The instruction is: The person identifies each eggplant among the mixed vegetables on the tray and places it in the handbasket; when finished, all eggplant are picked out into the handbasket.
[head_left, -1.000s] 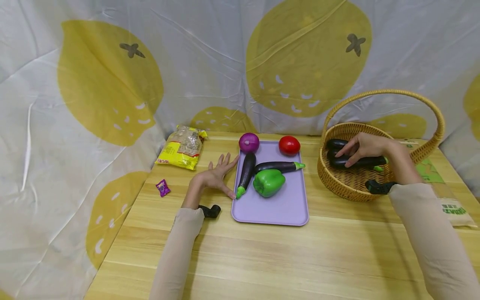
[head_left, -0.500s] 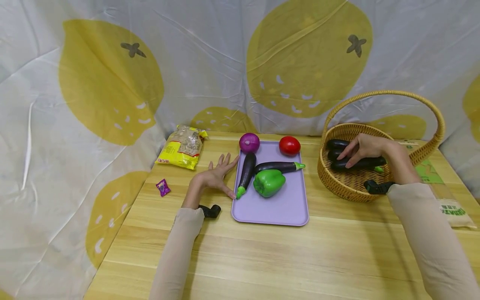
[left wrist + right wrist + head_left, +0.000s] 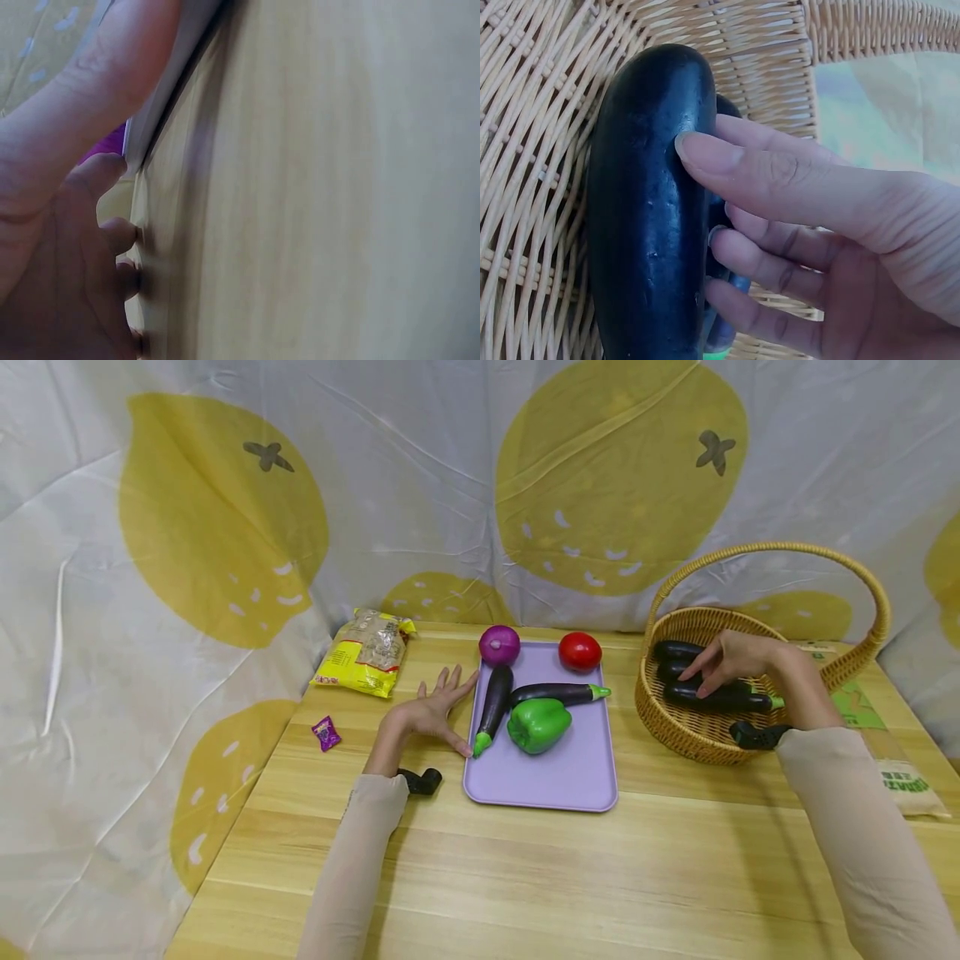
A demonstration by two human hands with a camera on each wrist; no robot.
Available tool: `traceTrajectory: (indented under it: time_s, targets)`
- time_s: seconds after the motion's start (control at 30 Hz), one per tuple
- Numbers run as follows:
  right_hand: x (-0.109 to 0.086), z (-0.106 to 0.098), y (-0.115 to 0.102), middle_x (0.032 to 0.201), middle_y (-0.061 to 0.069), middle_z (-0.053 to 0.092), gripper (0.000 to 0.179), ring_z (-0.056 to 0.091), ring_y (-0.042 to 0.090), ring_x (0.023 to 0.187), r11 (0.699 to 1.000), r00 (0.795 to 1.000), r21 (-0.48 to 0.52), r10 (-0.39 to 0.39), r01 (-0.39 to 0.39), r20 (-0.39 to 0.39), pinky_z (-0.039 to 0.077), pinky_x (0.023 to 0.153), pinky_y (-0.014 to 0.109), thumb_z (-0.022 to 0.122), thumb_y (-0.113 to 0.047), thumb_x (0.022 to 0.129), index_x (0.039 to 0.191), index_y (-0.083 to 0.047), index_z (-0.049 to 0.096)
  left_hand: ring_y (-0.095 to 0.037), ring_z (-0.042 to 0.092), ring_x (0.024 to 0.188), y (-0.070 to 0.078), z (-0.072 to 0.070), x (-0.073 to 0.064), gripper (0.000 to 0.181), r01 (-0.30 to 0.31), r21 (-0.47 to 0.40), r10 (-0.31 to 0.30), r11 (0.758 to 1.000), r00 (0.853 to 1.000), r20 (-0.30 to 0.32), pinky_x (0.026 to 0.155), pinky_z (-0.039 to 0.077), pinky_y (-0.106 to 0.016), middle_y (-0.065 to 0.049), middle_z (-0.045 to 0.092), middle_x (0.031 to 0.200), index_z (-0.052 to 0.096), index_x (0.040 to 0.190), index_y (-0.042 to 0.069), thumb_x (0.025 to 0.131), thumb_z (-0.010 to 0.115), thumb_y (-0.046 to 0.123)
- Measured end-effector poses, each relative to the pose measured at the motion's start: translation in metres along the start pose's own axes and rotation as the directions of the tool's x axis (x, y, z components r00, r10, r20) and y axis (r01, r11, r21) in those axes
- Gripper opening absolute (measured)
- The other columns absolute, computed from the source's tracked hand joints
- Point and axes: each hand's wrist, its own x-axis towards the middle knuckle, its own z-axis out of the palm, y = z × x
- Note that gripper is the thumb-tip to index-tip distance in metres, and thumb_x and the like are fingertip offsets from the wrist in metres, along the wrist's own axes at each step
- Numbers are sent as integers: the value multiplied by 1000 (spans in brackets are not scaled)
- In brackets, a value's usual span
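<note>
In the head view my left hand (image 3: 431, 714), fingers spread, touches the left edge of a lilac tray (image 3: 540, 785). On the tray lie two eggplants, one lengthwise (image 3: 495, 702) and one crosswise (image 3: 551, 694), beside a green bell pepper (image 3: 538, 725). A purple onion (image 3: 499, 645) and a red tomato (image 3: 580, 652) sit at its far end. My right hand (image 3: 738, 662) reaches into a wicker basket (image 3: 675, 735) and pinches the nearest eggplant (image 3: 652, 210). Its thumb presses the top while the fingers lie along the far side. Other eggplants (image 3: 675, 650) lie behind, partly hidden.
A yellow snack bag (image 3: 366, 652) and a small purple wrapped candy (image 3: 326, 733) lie left of the tray. The basket's tall handle (image 3: 780, 545) arches over my right hand. A flat printed bag (image 3: 903, 777) is partly under my right forearm. Lemon-print cloth hangs behind the table.
The eggplant under my right hand has shifted slightly towards me and to the right within the basket. My left hand and the things on the tray stay put.
</note>
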Motion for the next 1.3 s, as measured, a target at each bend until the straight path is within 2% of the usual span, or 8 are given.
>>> traceTrajectory:
  time_s: [0.13,0.37,0.47,0.6,0.7,0.8,1.07,1.3]
  targets:
    - [-2,0,-1,76,7,68,41,41,5,57,1000,1000,-12,-6,6,4,35,53,22,80,-5,88,126,7,70,-32,-31,157,0,0,0,141,-3,2,3,1000,1000,-3,124,-21,-64,-12,-27,171,-7,167,28,71,94,47]
    - [-19,0,-22,87,8,71,47,46,8,63,990,999,-138,-8,4,-34,40,58,25,76,-23,94,135,-1,67,-32,-32,157,0,0,0,140,-6,4,6,1000,1000,-5,124,-22,-64,-12,-28,171,-7,167,29,71,94,46]
    - [-28,0,-35,96,9,72,47,52,8,70,985,998,-169,-40,33,-40,44,63,25,73,-28,97,137,-5,67,-32,-32,157,0,-1,1,140,-6,10,6,1000,1000,-7,124,-22,-64,-13,-28,171,-7,167,29,71,94,46]
    - [-39,2,-55,121,8,73,41,63,2,95,980,993,-171,-112,104,-36,53,77,22,68,-30,101,138,-14,68,-32,-32,157,0,-1,1,141,-7,9,7,1000,1000,-7,124,-22,-64,-13,-28,171,-7,167,29,71,94,46]
    - [-44,6,-73,136,4,69,36,63,1,108,974,983,-151,-178,169,-47,54,86,20,65,-32,103,138,-24,68,-32,-32,157,0,-1,1,140,-6,2,6,1000,1000,-6,124,-23,-63,-12,-28,171,-7,167,29,71,94,46]
    - [-43,13,-90,139,1,68,34,63,1,111,967,969,-119,-236,226,-75,54,89,18,64,-31,103,138,-28,67,-31,-33,157,-1,0,2,140,-5,-2,5,1000,1000,-4,124,-23,-63,-12,-28,171,-7,167,29,71,94,45]
    - [-9,42,-117,143,-1,66,39,63,24,131,928,920,-79,-372,364,-127,54,98,21,61,-28,105,144,-28,61,-32,-32,157,-1,0,1,140,-5,5,5,1000,1000,-6,124,-22,-64,-12,-28,171,-7,167,29,71,94,45]
    - [40,71,-125,152,5,59,44,52,29,143,912,907,9,-406,409,-117,48,114,44,61,-30,105,148,-24,58,-32,-32,157,1,0,1,140,0,9,0,1000,1000,-3,124,-22,-64,-12,-28,171,-7,167,29,71,94,46]
